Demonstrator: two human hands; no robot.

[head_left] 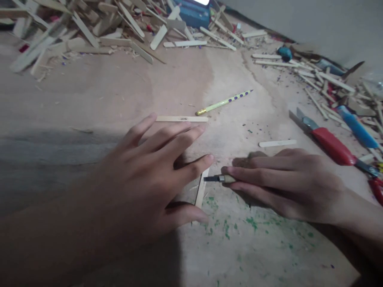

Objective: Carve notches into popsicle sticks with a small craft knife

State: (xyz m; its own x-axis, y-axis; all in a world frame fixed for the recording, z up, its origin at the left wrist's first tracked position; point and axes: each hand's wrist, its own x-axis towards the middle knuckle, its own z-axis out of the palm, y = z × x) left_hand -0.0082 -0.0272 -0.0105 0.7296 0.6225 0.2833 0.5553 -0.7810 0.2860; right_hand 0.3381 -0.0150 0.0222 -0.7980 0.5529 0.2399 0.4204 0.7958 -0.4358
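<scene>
Our R hand (281, 183) was clenched round a craft knife (215, 178), blade tip at the edge of a popsicle stick (201, 193) lying on the board (179, 79) btwn both hands. Our L hand (149, 175) lay flat, unclenched, forefinger and thumb pinning that stick. Beyond: another stick (181, 118), a dotted pencil (223, 103), and a red-handled cutter (332, 145) at R.

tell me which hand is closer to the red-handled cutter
Right. The right hand lies just below the red-handled cutter; the left hand is much farther off to its left.
</scene>
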